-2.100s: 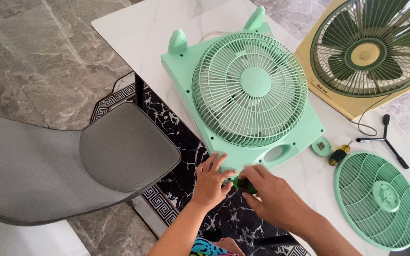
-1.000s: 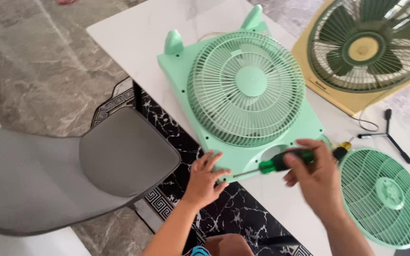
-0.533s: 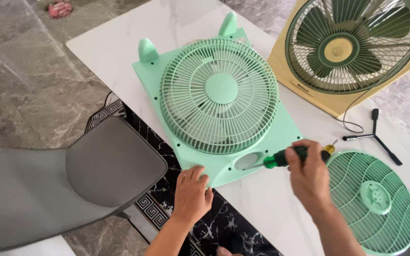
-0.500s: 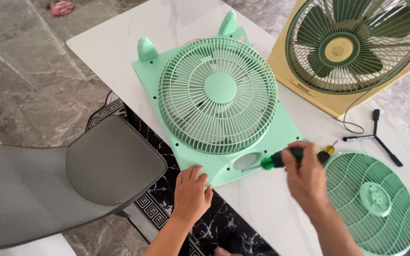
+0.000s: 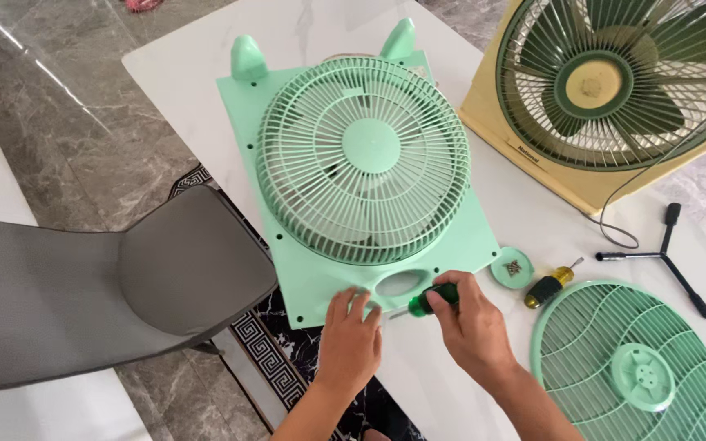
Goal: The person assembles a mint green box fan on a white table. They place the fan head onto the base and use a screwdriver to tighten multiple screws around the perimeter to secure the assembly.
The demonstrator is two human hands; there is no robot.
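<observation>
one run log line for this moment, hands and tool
left hand: flat on green fan housing | right hand: grips green screwdriver, tip at housing's near edge | loose grille: on table, right

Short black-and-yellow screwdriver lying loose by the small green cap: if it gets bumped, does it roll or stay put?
The short screwdriver has a rounded, stubby handle and lies free on the smooth marble table, so it would probably roll. It looks stiff and likely light. The loose grille beside it might stop it.

Mint box fan (image 5: 353, 163) — flat on surface (image 5: 467, 367), near edge; left hand (image 5: 351, 339) steadying it, right hand (image 5: 471, 327) gripping green screwdriver (image 5: 428, 300).
</observation>
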